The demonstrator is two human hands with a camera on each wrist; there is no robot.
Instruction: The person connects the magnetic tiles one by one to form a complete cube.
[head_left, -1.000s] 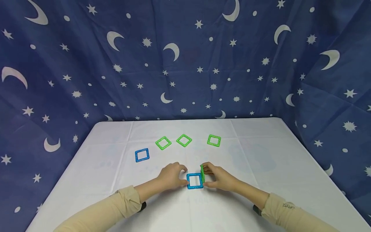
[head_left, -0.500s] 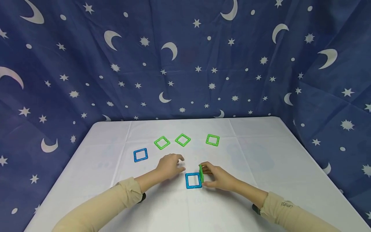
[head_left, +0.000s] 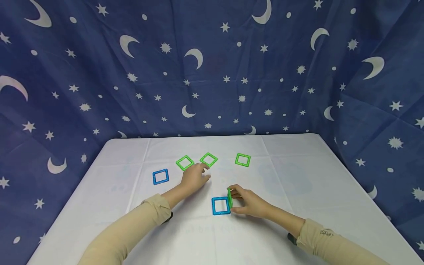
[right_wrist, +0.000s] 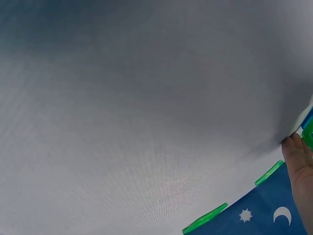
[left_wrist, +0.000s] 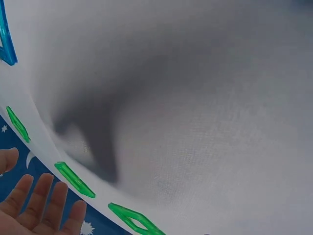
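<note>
In the head view my right hand (head_left: pixel 250 203) holds a green square magnetic tile (head_left: pixel 230 198) on edge between thumb and fingers. That tile stands along the right side of a blue square magnetic tile (head_left: pixel 221 213), which lies flat. My left hand (head_left: pixel 193 178) is over the table just in front of a flat green tile (head_left: pixel 214 161), with nothing in its fingers; whether a fingertip touches the tile I cannot tell. The left wrist view shows the left hand (left_wrist: pixel 41 208) with its fingers spread. Only part of the right hand (right_wrist: pixel 299 169) appears in the right wrist view.
Another flat green tile (head_left: pixel 179 162) lies left of the left hand, and a third (head_left: pixel 243 165) lies farther right. A second blue tile (head_left: pixel 161 182) rests at the left. The white-covered table (head_left: pixel 298 176) ends at a blue star-and-moon curtain (head_left: pixel 218 99).
My left hand has left the side of the flat blue tile and moved away from me to the green tiles. The right hand stays in place with the upright green tile.
</note>
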